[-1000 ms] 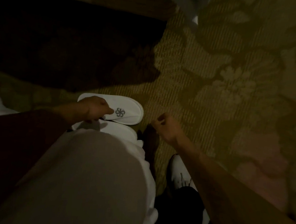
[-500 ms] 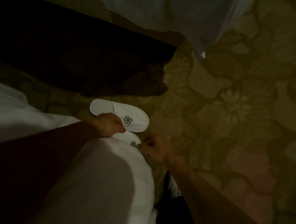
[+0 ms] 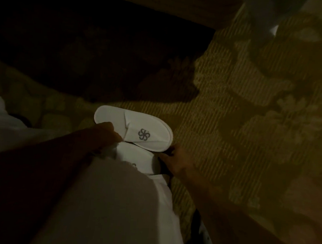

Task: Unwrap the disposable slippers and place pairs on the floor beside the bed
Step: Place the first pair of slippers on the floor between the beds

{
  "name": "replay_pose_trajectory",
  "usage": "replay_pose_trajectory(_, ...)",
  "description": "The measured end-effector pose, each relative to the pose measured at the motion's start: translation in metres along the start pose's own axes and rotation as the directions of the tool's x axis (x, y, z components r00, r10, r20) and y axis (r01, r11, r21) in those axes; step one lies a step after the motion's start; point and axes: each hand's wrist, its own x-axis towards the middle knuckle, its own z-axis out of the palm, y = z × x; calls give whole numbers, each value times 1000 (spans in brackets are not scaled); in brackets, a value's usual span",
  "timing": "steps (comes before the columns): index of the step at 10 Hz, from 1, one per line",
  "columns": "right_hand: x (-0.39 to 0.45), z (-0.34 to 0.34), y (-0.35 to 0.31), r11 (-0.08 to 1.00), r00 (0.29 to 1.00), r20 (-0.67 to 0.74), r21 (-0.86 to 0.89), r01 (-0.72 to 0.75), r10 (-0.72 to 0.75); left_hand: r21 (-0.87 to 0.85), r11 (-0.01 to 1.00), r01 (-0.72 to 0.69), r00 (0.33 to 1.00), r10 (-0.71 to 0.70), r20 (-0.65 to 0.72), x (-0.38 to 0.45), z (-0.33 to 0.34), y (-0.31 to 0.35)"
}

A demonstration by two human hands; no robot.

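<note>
White slipper (image 3: 133,128) lay on carpet (image 3: 221,145); both hands, left (image 3: 108,132) and right (image 3: 174,161), grasped second slipper (image 3: 134,158) just beside it

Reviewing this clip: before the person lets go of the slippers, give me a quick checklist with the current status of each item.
1. First slipper flat on the carpet, logo up: ok.
2. Second slipper set down next to it: cannot tell; the person's white clothing hides most of it, only its toe end shows.
3. Pair aligned side by side, toes the same way: cannot tell, for the same reason.
4. Left hand at the slippers: ok, but its fingers are hidden, so the grip is unclear.
5. Right hand at the second slipper's toe end: ok; its grip is too dark to read.
6. Wrapping removed: ok on the first slipper; cannot tell on the second.
</note>
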Motion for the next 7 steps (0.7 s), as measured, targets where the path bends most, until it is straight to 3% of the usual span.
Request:
replay_pose_trajectory(1,7,7,4,998,999,5,29,48,-48,-28,999,16,999,-14,42,11,9,-5)
replay_pose_trajectory(3,-9,-5,-1,998,998,-17,-4,-63,63,-57,998,-37,994,43,96,0,16,5)
replay_pose_trajectory(4,-34,-19,-18,995,995,-50,-60,-84,81,-87,993,-74,994,80,70,-26,3,13)
replay_pose_trajectory(6,-91,-49,-72,996,993,-100,-54,-68,62,-232,953,-196,979,175,-107,-89,-31,25)
replay_pose_trajectory(7,-120,-59,-96,998,991,-117,18,-67,69,-292,929,-229,971,195,-140,-133,-48,30)
